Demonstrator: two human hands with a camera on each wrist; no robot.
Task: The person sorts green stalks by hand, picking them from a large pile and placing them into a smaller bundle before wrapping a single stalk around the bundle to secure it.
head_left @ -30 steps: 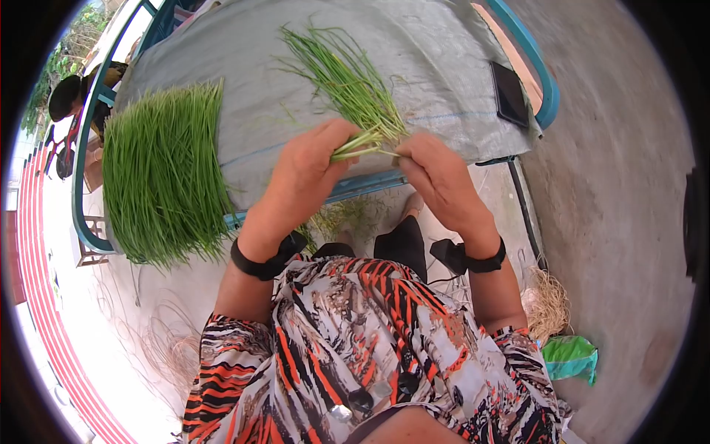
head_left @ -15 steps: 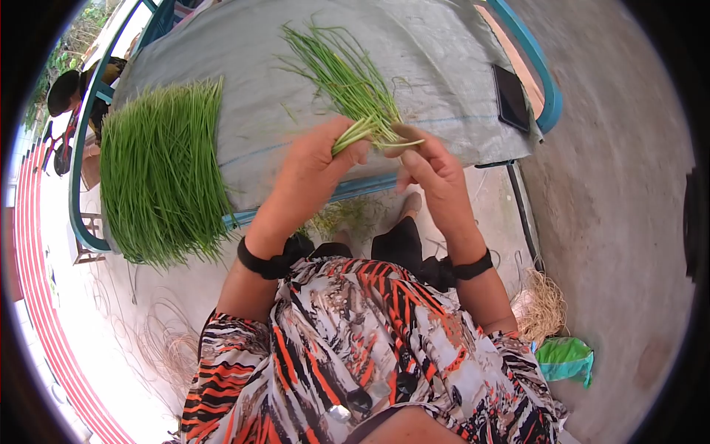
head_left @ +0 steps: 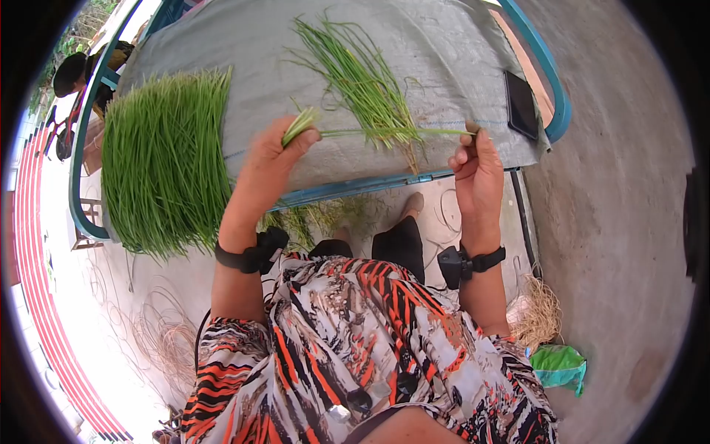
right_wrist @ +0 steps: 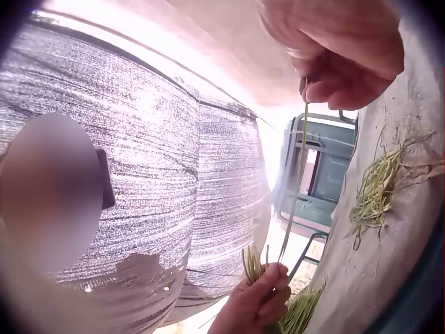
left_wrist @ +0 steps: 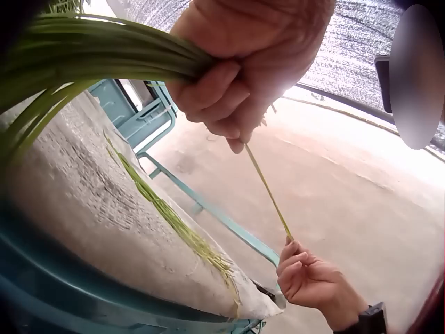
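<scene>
My left hand [head_left: 272, 159] grips a bunch of green chives [left_wrist: 104, 52], the pale cut ends poking out past the thumb in the head view. A single thin chive stalk [left_wrist: 269, 188] stretches taut from that hand's fingertips across to my right hand [head_left: 479, 174], which pinches its other end between thumb and finger. Beneath the stalk lies a loose heap of chives [head_left: 366, 89] on the grey sheet [head_left: 255, 66]. To the left, a thick, evenly laid stack of chives [head_left: 166, 163] hangs partly over the near edge.
A black phone [head_left: 522, 105] lies on the sheet at the right. Teal metal rails [head_left: 553, 81] edge the cart. Trimmings [head_left: 336, 214] are scattered on the ground by the feet; dry straw [head_left: 538, 314] and a green bag [head_left: 560, 366] lie at lower right.
My hands have moved apart, the left to the left and the right to the right. One stalk now spans between them. Earlier, both hands were close together at the bunch's cut ends.
</scene>
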